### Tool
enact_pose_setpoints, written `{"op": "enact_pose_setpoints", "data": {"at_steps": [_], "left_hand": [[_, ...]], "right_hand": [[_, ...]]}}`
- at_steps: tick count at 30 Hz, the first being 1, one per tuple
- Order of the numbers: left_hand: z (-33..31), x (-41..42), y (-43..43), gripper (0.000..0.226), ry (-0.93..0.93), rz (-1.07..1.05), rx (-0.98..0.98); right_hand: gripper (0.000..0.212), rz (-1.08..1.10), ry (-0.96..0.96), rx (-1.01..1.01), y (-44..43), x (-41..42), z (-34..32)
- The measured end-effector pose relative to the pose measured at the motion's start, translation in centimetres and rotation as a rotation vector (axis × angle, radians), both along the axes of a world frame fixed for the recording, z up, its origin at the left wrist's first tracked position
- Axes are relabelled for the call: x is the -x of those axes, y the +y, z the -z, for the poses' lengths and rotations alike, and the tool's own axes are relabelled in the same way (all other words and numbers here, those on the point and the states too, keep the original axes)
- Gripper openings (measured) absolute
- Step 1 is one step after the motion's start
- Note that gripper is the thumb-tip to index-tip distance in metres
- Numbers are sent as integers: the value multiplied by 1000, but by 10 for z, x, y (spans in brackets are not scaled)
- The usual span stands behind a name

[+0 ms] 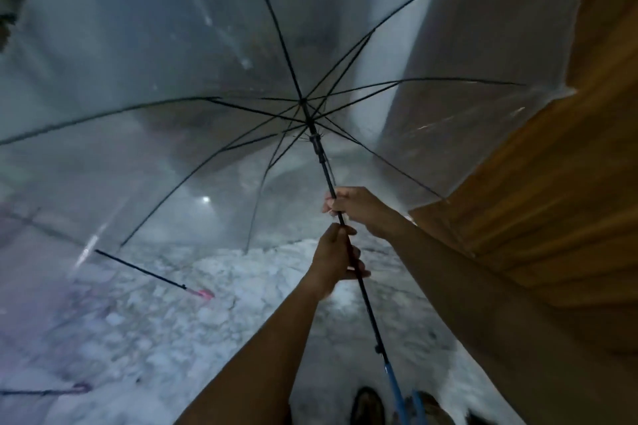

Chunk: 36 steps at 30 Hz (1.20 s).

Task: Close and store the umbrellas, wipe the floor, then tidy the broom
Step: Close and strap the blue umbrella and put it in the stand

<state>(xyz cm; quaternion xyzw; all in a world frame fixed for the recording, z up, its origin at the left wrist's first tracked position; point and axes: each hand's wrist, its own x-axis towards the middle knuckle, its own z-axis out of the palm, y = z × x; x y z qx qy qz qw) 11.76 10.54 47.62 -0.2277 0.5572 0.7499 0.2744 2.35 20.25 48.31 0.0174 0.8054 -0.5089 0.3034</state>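
Observation:
A clear umbrella (pixel 172 86) with black ribs is spread wide in front of me, its canopy filling most of the view. Its black shaft (pixel 371 314) runs down to a blue handle (pixel 397 390) near my feet. My left hand (pixel 336 259) grips the shaft partway along. Just above it, my right hand (pixel 355 207) also holds the shaft, below the runner (pixel 316 141). On the floor at left lies a second umbrella with a pink handle (pixel 202 293). A third one with a purple handle (pixel 81 388) lies at lower left.
The floor (pixel 172 321) is pale mottled stone, seen through the canopy. A wooden door or panel (pixel 569 183) stands close on the right. A light wall or pillar (pixel 431 62) rises behind the umbrella. My shoes (pixel 367 404) show at the bottom edge.

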Motion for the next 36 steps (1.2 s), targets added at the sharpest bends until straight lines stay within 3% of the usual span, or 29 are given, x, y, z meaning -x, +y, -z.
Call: {"op": "enact_pose_setpoints", "data": {"at_steps": [6, 8, 12, 15, 18, 21, 26, 31, 34, 36], "left_hand": [[-184, -4, -4, 38, -58, 255, -8], [-229, 2, -12, 43, -49, 357, 3], [-298, 2, -23, 46, 89, 503, 29], [-332, -17, -27, 47, 185, 466, 39], [-353, -43, -32, 45, 411, 401, 171], [-381, -65, -42, 63, 616, 396, 249], [-426, -103, -45, 73, 759, 678, 297], [-466, -156, -42, 61, 904, 882, 253], [-489, -189, -36, 60, 919, 927, 247], [-503, -213, -28, 42, 912, 969, 225]], "right_hand": [[1, 134, 100, 29, 31, -44, -192], [6, 198, 154, 43, 30, -55, -238], [8, 406, 294, 101, 21, -85, -314], [15, 582, 404, 79, 5, -119, -359], [29, 739, 472, 34, -12, -154, -386], [24, 887, 500, 97, -24, -194, -414], [26, 1195, 605, 259, -6, -266, -469], [30, 1426, 678, 608, 29, -341, -528], [37, 1472, 719, 720, 43, -386, -556], [36, 1474, 791, 737, 53, -413, -567]]}}
